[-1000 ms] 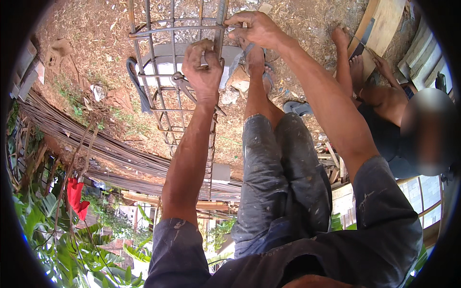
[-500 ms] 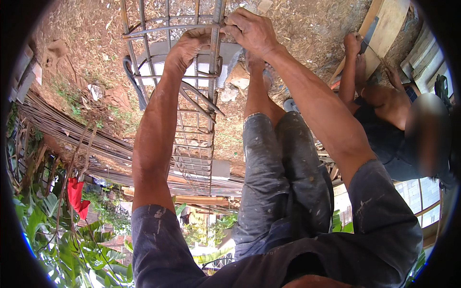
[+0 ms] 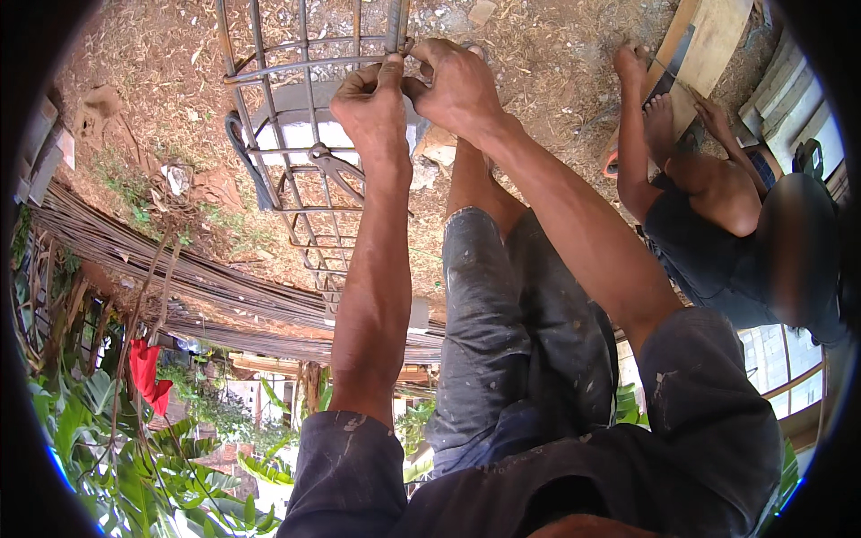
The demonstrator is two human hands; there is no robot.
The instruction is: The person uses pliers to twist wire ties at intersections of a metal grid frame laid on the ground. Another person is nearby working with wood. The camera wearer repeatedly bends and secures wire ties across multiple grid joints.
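Note:
A cage of steel reinforcing bars (image 3: 397,25) with square stirrups runs away from me at the upper left of centre. At its right-hand long bar, where a stirrup crosses, my left hand (image 3: 372,108) pinches with thumb and forefinger. Close beside it, my right hand (image 3: 459,88) is closed too, its fingertips at the same crossing. Whatever is between the fingers is too small to make out. Pincers (image 3: 328,163) hang on the cage just left of my left wrist, their handles partly behind it. A pale slab (image 3: 296,136) lies beneath the bars.
Long thin rods (image 3: 179,260) lie bundled across the left. At the right, a person (image 3: 708,242) sits with a handsaw (image 3: 671,76) on a wooden plank (image 3: 717,49). A red cloth (image 3: 148,377) hangs among plants. Dry leaf litter covers the ground.
My left hand has come out from among the bars to the near side of the crossing, beside my right hand. The cage's lower part appears shifted left, and the co-worker's arm has moved.

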